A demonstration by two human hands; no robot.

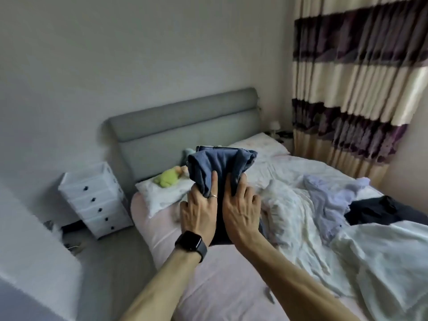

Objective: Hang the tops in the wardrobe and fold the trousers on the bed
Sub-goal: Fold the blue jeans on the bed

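One bed (208,286) fills the lower right half of the view, with one grey headboard (185,126) at 12 o'clock from the centre. One striped curtain (347,77) hangs at 2 o'clock. One white blanket (382,262) lies crumpled at 4 o'clock. One white chest of drawers (97,200), showing five dark knobs, stands on the floor at 9 o'clock. There are two pillows (162,193) under the headboard. Three garments are on the bed: the trousers (217,163) in the centre, one lilac garment (328,200) and one black garment (379,207) at 3 o'clock. One green soft toy (168,178) rests on the left pillow.

Two hands hold the trousers between them. The left hand (199,212), with one watch (191,243) and one ring (213,196), grips the left edge, one finger straight on the cloth and the others tucked under a fold. The right hand (240,209) grips the right edge, fingertips pushed into the cloth. The trousers run from the wrists towards 12 o'clock, past the fingertips; they are blue denim, bunched at the far end, darker between the palms.
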